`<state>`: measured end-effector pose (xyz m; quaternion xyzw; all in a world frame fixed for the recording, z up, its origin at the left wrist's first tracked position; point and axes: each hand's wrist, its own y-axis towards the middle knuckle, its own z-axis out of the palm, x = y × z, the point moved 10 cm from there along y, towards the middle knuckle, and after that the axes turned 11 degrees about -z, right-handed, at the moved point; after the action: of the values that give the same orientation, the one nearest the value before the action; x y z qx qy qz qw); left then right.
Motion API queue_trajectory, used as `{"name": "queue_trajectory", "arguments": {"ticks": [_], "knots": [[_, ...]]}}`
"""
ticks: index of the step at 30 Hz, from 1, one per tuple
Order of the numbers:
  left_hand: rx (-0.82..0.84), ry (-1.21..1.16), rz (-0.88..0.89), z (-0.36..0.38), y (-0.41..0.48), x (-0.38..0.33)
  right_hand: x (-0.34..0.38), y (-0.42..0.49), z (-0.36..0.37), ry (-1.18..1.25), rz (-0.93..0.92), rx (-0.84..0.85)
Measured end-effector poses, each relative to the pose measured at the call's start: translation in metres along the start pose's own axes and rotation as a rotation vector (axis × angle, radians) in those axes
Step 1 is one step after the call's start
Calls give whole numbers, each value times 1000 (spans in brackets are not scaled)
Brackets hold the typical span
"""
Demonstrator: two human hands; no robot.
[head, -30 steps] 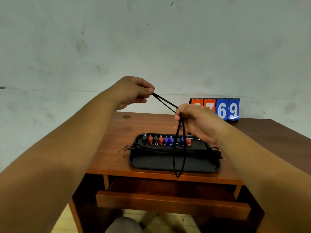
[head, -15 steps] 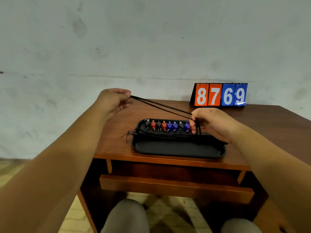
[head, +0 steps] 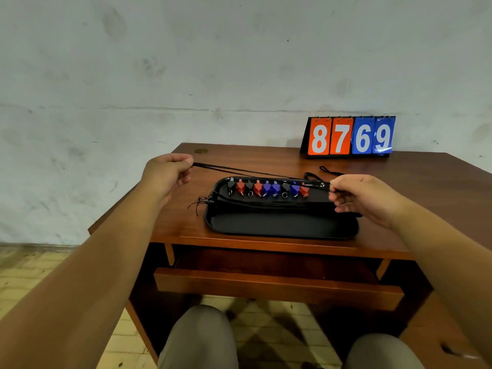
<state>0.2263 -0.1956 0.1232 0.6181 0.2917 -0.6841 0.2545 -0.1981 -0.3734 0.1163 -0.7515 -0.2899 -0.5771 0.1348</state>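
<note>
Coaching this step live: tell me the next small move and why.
Probably lower the black cord into the black tray: the left hand and right hand pinch it, stretched straight just above the row of whistles.

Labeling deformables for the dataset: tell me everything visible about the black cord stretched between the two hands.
The black cord is thin, matte, and looks like woven string. It runs doubled: two strands side by side, slightly apart near the left hand, converging toward the right hand. Both hands pinch it, holding it taut, sloping gently down to the right above the far rim of the black tray. A loose loop on the table behind the right hand may be its tail.
</note>
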Motion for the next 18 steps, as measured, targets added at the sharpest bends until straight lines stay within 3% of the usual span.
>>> {"name": "queue_trajectory", "arguments": {"ticks": [7, 18], "knots": [[-103, 156, 137, -2, -8, 12, 1, -1, -26, -198, -125, -207], [-115, 85, 160, -3, -4, 15, 18, 1, -39, -286, -218, -222]]}}
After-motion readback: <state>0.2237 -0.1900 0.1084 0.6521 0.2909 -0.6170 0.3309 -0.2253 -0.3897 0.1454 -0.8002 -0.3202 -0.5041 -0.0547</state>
